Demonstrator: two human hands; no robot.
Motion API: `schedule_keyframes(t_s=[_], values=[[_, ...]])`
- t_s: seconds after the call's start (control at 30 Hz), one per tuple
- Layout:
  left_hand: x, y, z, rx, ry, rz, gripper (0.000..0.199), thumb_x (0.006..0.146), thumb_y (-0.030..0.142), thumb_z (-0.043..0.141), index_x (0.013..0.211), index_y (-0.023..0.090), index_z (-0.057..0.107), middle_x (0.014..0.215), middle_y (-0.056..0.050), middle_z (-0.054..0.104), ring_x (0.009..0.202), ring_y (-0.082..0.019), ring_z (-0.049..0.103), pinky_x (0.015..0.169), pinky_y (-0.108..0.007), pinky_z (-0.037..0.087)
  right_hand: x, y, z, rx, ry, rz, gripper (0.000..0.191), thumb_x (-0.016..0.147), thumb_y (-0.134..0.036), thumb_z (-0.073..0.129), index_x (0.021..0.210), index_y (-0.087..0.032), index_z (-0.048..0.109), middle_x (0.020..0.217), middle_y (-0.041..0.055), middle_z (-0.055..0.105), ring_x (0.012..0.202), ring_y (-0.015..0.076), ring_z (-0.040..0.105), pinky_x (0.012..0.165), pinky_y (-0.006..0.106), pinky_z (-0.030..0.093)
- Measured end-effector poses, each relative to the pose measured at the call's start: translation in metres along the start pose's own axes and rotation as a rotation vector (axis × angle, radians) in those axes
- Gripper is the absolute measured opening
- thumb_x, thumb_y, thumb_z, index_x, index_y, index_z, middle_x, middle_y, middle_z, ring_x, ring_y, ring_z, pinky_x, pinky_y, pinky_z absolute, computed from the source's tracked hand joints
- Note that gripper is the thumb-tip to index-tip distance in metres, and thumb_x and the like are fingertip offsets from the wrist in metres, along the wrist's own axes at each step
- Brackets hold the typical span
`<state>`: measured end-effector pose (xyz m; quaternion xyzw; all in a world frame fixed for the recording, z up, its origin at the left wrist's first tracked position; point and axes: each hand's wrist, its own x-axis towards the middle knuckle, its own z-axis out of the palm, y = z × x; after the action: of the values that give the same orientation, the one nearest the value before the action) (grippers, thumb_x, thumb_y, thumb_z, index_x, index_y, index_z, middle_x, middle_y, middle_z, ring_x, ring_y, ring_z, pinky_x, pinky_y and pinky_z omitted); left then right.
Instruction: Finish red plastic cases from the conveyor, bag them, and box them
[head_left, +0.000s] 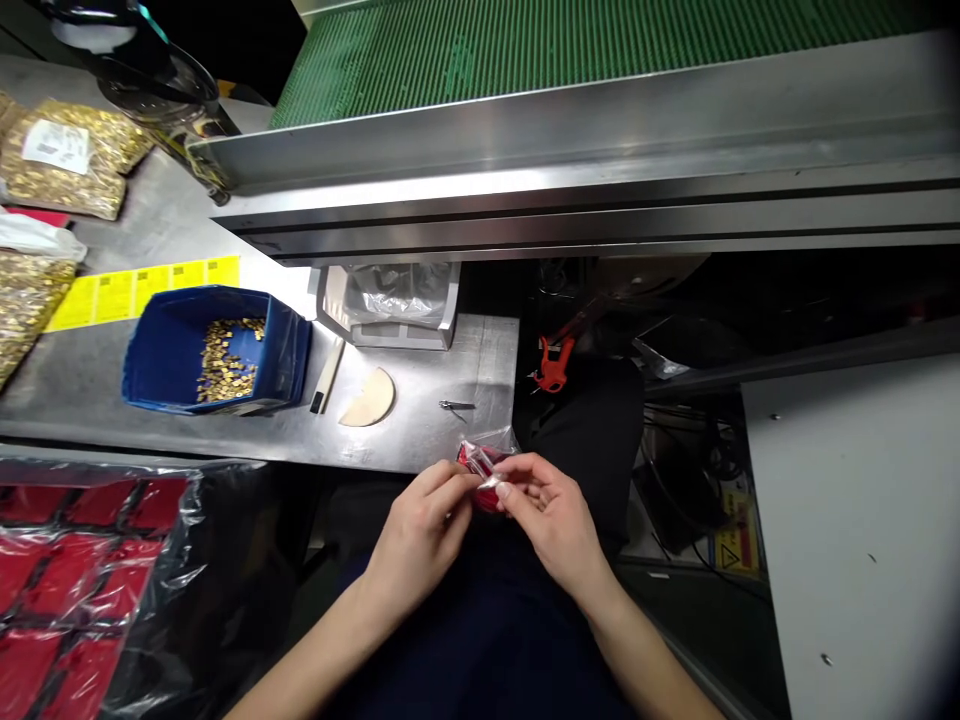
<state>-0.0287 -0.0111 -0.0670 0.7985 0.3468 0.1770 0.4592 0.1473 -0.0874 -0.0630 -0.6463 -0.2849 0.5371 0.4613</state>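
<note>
Over my lap, just off the front corner of the metal table [427,440], is a small clear plastic bag with a red item [487,497] in it. My left hand [429,515] pinches the bag's left edge. On its other side my right hand [551,510] grips the plastic between thumb and fingers. Near the corner lies a small metal tool [457,405]. Further left are a pale half-round piece [370,398] and a white-and-black stick [328,378].
A blue bin [289,350] holds small gold pieces. Behind stands a grey bin [397,337] lined with plastic. Bags of gold pieces [75,160] lie far left, red packs [64,580] lower left. A steel conveyor frame [525,150] crosses above; orange clippers [553,365] sit right.
</note>
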Motion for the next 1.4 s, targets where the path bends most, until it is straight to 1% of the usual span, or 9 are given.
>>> schedule_keyframes(t_s=[0.1, 0.23, 0.5, 0.67, 0.77, 0.87, 1.07, 1.23, 1.4], values=[[0.001, -0.003, -0.001, -0.066, 0.028, -0.026, 0.021, 0.102, 0.012, 0.052, 0.108, 0.022, 0.070, 0.102, -0.004, 0.067, 0.092, -0.016, 0.067, 0.082, -0.028, 0.053, 0.002, -0.005, -0.003, -0.328, 0.045, -0.171, 0.047, 0.088, -0.023, 0.072, 0.134, -0.029, 0.062, 0.130, 0.0077, 0.062, 0.099, 0.0193, 0.068, 0.084, 0.032, 0.059], [0.002, 0.000, 0.000, -0.166, 0.040, -0.057, 0.018, 0.101, 0.013, 0.055, 0.106, 0.023, 0.069, 0.102, -0.003, 0.071, 0.093, -0.017, 0.069, 0.084, -0.028, 0.055, 0.005, -0.008, 0.003, -0.534, -0.197, -0.266, 0.074, 0.082, -0.015, 0.076, 0.149, -0.034, 0.049, 0.140, 0.0066, 0.054, 0.122, 0.0252, 0.061, 0.105, 0.040, 0.055], [0.000, 0.008, 0.000, -0.236, 0.142, -0.060, 0.011, 0.096, 0.016, 0.068, 0.104, 0.023, 0.068, 0.094, -0.001, 0.074, 0.086, -0.016, 0.072, 0.081, -0.028, 0.058, 0.005, -0.004, 0.013, -0.389, -0.074, -0.247, 0.034, 0.083, -0.001, 0.056, 0.097, -0.025, 0.075, 0.097, 0.0006, 0.070, 0.090, 0.0174, 0.068, 0.081, 0.027, 0.054], [0.003, -0.002, -0.015, -0.249, -0.012, 0.082, 0.060, 0.084, 0.029, 0.085, 0.138, 0.028, 0.060, 0.148, -0.015, 0.056, 0.139, -0.033, 0.053, 0.116, -0.051, 0.047, 0.008, -0.001, 0.000, 0.013, -0.029, -0.003, 0.007, 0.088, -0.027, 0.074, 0.086, -0.021, 0.078, 0.083, 0.0014, 0.074, 0.075, 0.0171, 0.069, 0.071, 0.027, 0.053], [0.005, -0.012, -0.016, -0.433, -0.203, -0.026, 0.083, 0.080, 0.038, 0.089, 0.152, 0.030, 0.048, 0.162, -0.017, 0.041, 0.150, -0.036, 0.040, 0.122, -0.056, 0.038, 0.012, 0.002, -0.006, 0.256, -0.018, 0.104, 0.021, 0.083, -0.039, 0.083, 0.087, -0.019, 0.076, 0.079, 0.0009, 0.074, 0.072, 0.0156, 0.067, 0.072, 0.027, 0.054], [0.004, -0.019, -0.007, -0.716, -0.258, -0.150, 0.068, 0.089, 0.037, 0.078, 0.150, 0.030, 0.049, 0.154, -0.014, 0.052, 0.140, -0.033, 0.054, 0.116, -0.050, 0.047, 0.013, 0.001, -0.009, 0.279, -0.039, 0.111, 0.026, 0.082, -0.042, 0.084, 0.088, -0.019, 0.075, 0.076, 0.0003, 0.073, 0.068, 0.0146, 0.066, 0.070, 0.027, 0.054], [0.004, -0.011, 0.014, -1.354, -0.200, -0.483, 0.045, 0.092, 0.040, 0.066, 0.133, 0.021, 0.066, 0.120, -0.011, 0.074, 0.103, -0.027, 0.073, 0.096, -0.038, 0.057, 0.007, -0.014, -0.013, -0.082, -0.033, -0.054, 0.019, 0.093, -0.037, 0.071, 0.086, -0.020, 0.075, 0.078, 0.0008, 0.067, 0.063, 0.0141, 0.063, 0.058, 0.025, 0.052], [0.001, -0.006, 0.018, -1.629, -0.153, -0.810, 0.027, 0.089, 0.028, 0.064, 0.107, 0.011, 0.077, 0.091, -0.008, 0.078, 0.079, -0.018, 0.071, 0.080, -0.024, 0.056, 0.005, -0.031, -0.022, -0.519, -0.169, -0.300, 0.018, 0.100, -0.021, 0.062, 0.087, -0.022, 0.074, 0.084, 0.0010, 0.067, 0.076, 0.0143, 0.063, 0.072, 0.025, 0.048], [0.001, -0.005, 0.008, -1.755, -0.488, -0.872, 0.037, 0.089, 0.039, 0.063, 0.106, 0.008, 0.076, 0.095, -0.016, 0.079, 0.076, -0.028, 0.072, 0.069, -0.037, 0.059, 0.006, -0.038, -0.032, -0.626, -0.410, -0.442, 0.016, 0.103, -0.022, 0.059, 0.091, -0.020, 0.070, 0.088, 0.0019, 0.066, 0.077, 0.0139, 0.061, 0.070, 0.025, 0.044]])
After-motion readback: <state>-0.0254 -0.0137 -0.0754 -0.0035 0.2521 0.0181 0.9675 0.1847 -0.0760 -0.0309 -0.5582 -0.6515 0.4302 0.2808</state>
